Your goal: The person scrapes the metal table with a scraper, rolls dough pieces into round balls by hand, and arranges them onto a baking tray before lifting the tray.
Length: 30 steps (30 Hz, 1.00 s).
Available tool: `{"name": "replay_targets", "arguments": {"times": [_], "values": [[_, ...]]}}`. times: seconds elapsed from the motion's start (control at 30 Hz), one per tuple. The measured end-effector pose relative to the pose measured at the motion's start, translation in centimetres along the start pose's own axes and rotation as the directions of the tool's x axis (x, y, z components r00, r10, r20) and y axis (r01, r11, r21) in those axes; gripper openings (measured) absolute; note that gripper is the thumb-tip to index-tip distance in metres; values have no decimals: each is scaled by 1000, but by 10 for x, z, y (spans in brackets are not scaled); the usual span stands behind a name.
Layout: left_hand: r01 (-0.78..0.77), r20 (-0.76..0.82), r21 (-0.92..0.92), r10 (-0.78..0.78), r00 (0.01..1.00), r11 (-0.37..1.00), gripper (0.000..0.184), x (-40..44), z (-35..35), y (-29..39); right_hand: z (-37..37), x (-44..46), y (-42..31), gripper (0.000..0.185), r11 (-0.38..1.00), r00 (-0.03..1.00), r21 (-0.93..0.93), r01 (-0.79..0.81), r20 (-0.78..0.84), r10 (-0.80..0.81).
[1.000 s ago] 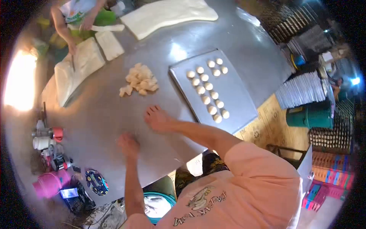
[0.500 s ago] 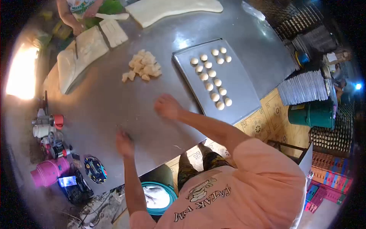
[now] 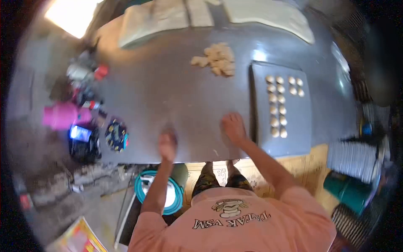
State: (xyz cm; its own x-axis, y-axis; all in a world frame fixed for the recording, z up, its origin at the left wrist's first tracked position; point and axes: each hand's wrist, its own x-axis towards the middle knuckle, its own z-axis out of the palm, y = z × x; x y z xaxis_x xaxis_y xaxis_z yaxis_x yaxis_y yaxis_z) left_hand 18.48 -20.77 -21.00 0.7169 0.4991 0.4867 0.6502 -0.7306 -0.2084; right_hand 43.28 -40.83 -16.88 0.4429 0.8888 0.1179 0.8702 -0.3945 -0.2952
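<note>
My left hand [image 3: 168,145] is low over the metal table [image 3: 138,96] near its front edge, its fingers smeared by motion. Farther right, my right hand [image 3: 233,127] is curled down on the tabletop beside the tray, fingers bent and close together; whatever is beneath the palm is hidden. A pile of cut dough pieces [image 3: 220,59] lies beyond both hands. On the grey tray [image 3: 294,126], several round dough balls [image 3: 273,110] stand in rows, with a smaller group [image 3: 296,86] at the upper right.
Large dough slabs [image 3: 268,12] lie along the far side. At the left are a pink container [image 3: 63,116], a lit phone [image 3: 80,133] and a patterned round item [image 3: 116,135]. Below the front edge stand a teal-rimmed tub [image 3: 178,197] and, at right, a green bin [image 3: 346,191].
The view has turned, so the tray, dough pile and slabs appear farther right, and the co-worker is out of view. Both hands remain low over the table, the right one still curled.
</note>
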Motion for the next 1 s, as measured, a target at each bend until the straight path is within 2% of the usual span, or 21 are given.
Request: {"name": "replay_targets", "arguments": {"times": [0.07,0.1,0.17,0.2,0.23,0.27,0.3,0.33,0.4,0.47,0.5,0.57,0.63,0.67,0.7,0.77,0.83,0.9,0.93,0.97,1.0], "values": [[89,296,-451,54,954,888,20,3,-14,36,0,-5,-34,16,999,996,42,20,-82,-16],[95,369,-540,133,920,836,21,14,-10,53,1,2,-46,16,995,993,76,60,-102,-52],[-117,414,-491,349,841,864,17,56,2,68,1,41,-50,15,942,949,112,316,-26,-315],[-127,319,-587,373,872,800,16,95,-1,44,-5,68,-49,14,913,917,139,384,58,-395],[-146,224,-696,406,886,703,16,105,-10,30,-19,74,-45,13,932,887,162,324,291,-359],[-123,244,-688,388,889,716,16,91,-15,24,-14,66,-31,14,936,922,93,340,161,-351],[119,387,-686,221,895,718,16,86,-16,12,-13,63,-22,15,941,941,11,338,9,-338],[353,519,-656,59,853,668,17,77,-16,1,-11,46,-21,15,937,937,2,348,7,-348],[197,208,-537,-97,973,820,15,20,-46,8,-19,2,-18,20,996,998,74,56,-7,-55],[377,618,-400,-58,784,835,19,4,-54,38,8,-13,-26,22,978,977,36,203,-67,-201],[377,608,-397,-68,791,837,19,24,-54,46,8,-9,-35,23,961,958,18,277,-83,-275],[16,225,-580,141,964,815,23,65,-64,64,-16,23,-65,25,920,927,119,375,-35,-373],[-50,269,-576,247,931,816,25,95,-11,33,-21,55,-69,24,892,916,241,383,26,-400],[-96,329,-595,351,876,798,26,88,0,33,-18,51,-50,24,906,915,155,393,29,-402],[-87,327,-601,344,880,794,26,77,-7,32,-22,54,-38,23,906,907,55,419,16,-420],[55,100,-577,3,995,815,23,42,-35,13,-42,26,-24,21,965,967,137,225,89,-238],[434,580,-530,-62,812,729,28,-1,-58,13,-41,-12,-25,16,983,988,111,146,24,-150],[224,532,-443,53,845,868,20,-32,-40,47,-18,-22,-28,14,978,977,42,206,38,-208],[183,146,-840,-113,983,511,14,-19,-48,61,-14,-13,-33,13,971,970,15,238,35,-239],[569,582,-727,-95,808,385,19,37,-97,60,-22,3,-49,12,951,952,39,307,-21,-306],[355,488,-746,100,867,563,20,63,-81,52,-24,20,-65,11,928,929,64,367,-86,-361]]}}
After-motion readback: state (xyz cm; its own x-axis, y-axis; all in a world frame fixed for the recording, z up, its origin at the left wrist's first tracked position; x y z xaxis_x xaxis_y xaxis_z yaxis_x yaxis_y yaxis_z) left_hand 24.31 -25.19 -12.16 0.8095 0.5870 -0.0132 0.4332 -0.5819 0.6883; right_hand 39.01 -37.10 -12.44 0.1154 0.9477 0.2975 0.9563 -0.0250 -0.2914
